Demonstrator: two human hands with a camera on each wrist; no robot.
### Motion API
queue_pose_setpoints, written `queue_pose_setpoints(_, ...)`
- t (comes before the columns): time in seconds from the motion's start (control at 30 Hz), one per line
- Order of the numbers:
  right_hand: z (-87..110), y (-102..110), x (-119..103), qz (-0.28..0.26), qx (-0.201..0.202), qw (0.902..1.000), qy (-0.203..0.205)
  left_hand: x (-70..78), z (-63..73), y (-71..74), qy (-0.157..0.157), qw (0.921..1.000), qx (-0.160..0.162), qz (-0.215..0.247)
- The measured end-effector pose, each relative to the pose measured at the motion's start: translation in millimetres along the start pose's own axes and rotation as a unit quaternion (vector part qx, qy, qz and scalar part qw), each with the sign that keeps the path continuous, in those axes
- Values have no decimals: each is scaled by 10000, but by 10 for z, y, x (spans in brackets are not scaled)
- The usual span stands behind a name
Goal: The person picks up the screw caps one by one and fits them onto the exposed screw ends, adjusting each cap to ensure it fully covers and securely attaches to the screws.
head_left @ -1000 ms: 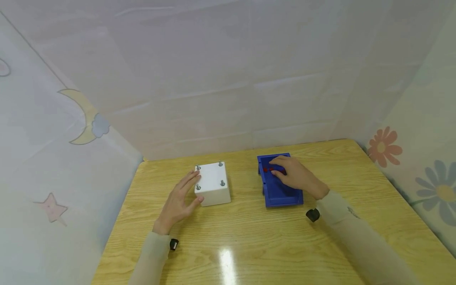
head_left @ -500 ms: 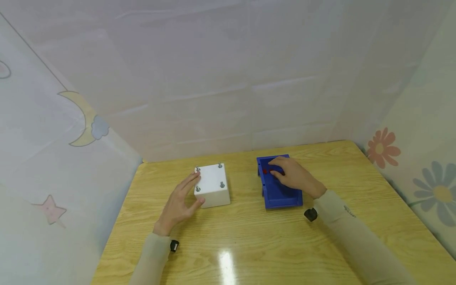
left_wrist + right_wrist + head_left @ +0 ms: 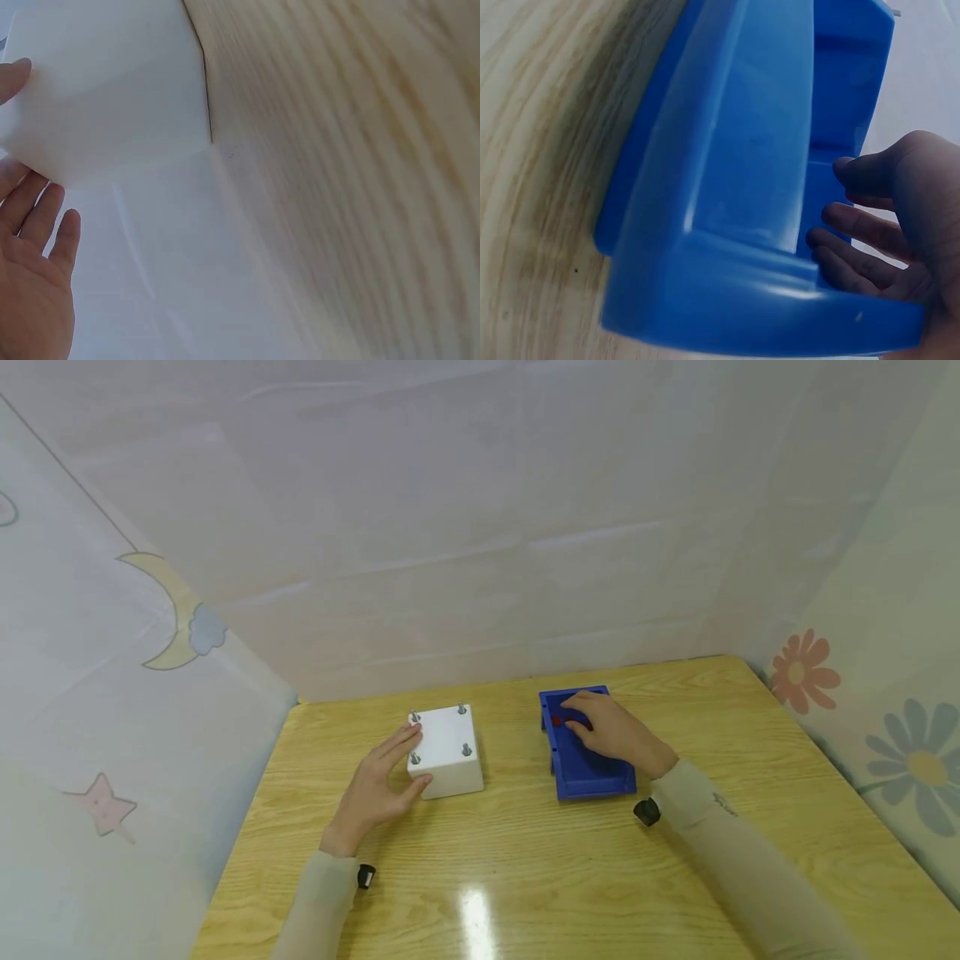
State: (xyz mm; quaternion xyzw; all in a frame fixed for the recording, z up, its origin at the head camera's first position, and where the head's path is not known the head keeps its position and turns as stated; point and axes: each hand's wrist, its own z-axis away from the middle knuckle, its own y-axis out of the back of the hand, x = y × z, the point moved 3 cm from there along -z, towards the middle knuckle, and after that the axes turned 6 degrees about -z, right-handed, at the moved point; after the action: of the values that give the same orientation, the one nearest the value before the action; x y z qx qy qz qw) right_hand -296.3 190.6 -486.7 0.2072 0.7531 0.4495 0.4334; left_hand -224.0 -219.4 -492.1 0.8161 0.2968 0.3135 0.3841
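A white block with several metal bolts standing up from its top sits left of centre in the head view. My left hand rests against its left side, fingertips at the top edge and thumb at the lower front. In the left wrist view those fingers are mostly straight along the block. My right hand reaches down into a blue tray, fingers loosely bent, with a gap between thumb and forefinger. A small red piece lies by the fingertips; the hand hides part of the tray's inside.
Both things stand on a wood-grain table, with bare wood between them. A pale sheet hangs behind the table, and printed sheets close in both sides. A small black device sits at the right wrist.
My right hand has shifted slightly left inside the tray, and less red shows beside its fingers. The left hand and the white block hold nearly the same place.
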Motion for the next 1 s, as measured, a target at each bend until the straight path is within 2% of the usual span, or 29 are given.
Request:
queue_pose_setpoints(0.23,-16,-94,-56,84,-144,9998,-122,-3,25,16,-91,9998,158,102)
queue_pose_setpoints(0.53,-50,-157,-82,209,-186,9993,-256,-8,19,-52,-544,9968,543,240)
queue_pose_setpoints(1.0,-92,-141,-90,661,-226,9965,-455,40,-66,-22,-453,9973,438,387)
